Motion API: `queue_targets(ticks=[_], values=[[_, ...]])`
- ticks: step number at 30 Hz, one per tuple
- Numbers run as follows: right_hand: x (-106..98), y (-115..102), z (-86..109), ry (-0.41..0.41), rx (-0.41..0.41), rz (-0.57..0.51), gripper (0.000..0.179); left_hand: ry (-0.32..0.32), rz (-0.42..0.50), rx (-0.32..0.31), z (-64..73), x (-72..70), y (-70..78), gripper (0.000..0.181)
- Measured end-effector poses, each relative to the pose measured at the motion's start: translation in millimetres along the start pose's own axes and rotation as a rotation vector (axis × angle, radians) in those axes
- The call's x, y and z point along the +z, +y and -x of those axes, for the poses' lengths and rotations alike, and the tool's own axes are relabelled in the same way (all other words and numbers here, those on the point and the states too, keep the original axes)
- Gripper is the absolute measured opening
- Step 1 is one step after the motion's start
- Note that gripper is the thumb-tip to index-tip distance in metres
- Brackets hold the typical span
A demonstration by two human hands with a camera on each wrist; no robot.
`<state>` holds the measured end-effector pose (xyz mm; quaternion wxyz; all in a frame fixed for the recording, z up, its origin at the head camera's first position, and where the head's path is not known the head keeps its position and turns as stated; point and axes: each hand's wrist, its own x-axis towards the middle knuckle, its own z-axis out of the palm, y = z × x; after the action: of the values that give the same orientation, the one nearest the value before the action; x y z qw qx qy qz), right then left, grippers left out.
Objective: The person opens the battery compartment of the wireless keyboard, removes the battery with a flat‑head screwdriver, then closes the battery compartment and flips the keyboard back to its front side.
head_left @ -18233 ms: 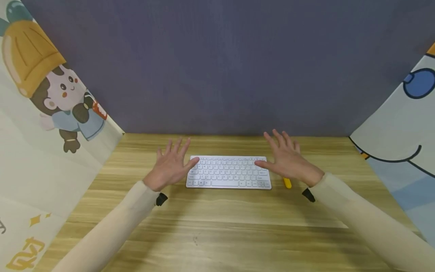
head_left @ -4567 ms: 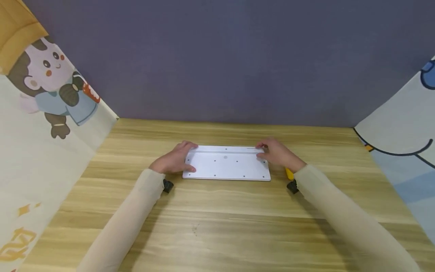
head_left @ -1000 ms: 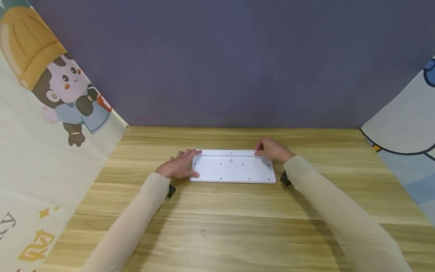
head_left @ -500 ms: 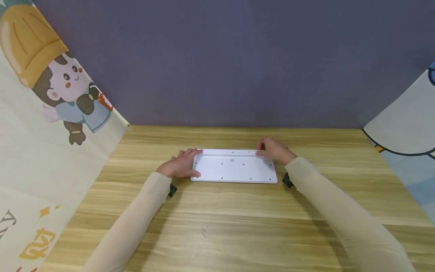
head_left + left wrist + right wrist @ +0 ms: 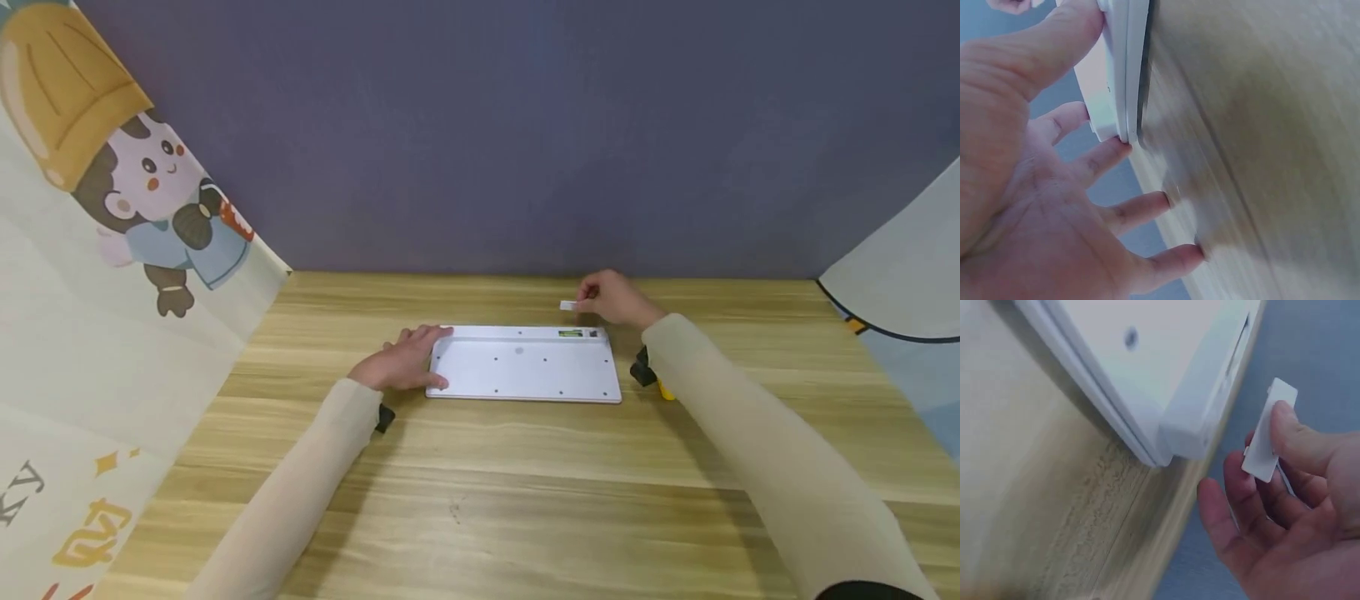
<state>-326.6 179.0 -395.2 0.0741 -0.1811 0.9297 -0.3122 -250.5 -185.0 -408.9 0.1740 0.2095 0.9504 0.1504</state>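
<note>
On a wood-grain table (image 5: 525,475), a thin white rectangular keyboard (image 5: 517,371) lies underside up. Near its far right corner, a recess (image 5: 584,334) shows a green strip (image 5: 570,333), perhaps a battery. The left hand (image 5: 403,363) spreads over its left end, thumb and forefinger touching it. The right hand (image 5: 617,298) pinches a small white plastic-looking cover (image 5: 567,306) beyond the far edge. Steady left-hand bracing and a light pinch would likely spare the cover's little tabs (image 5: 1247,450).

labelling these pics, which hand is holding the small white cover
The right hand: it pinches the small white cover between thumb and fingers, apart from the white keyboard. The left hand holds no cover; it touches the keyboard's left end.
</note>
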Motion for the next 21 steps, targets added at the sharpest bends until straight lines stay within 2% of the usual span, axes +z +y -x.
queue_targets(ticks=[6, 9, 17, 21], values=[[1, 6, -21.4, -0.068, 0.113, -0.005, 0.012, -0.005, 0.005, -0.008, 0.7, -1.4, 2.1, 0.087], [6, 7, -27.2, -0.080, 0.143, 0.002, 0.012, -0.004, 0.005, -0.006, 1.6, 0.0, 2.3, 0.086], [13, 7, -29.9, -0.067, 0.249, 0.005, 0.012, -0.004, -0.005, 0.002, 2.3, -0.4, 0.7, 0.086], [14, 6, -29.1, -0.080, 0.258, 0.017, 0.012, -0.003, -0.002, 0.000, 2.0, 0.8, -1.7, 0.087]])
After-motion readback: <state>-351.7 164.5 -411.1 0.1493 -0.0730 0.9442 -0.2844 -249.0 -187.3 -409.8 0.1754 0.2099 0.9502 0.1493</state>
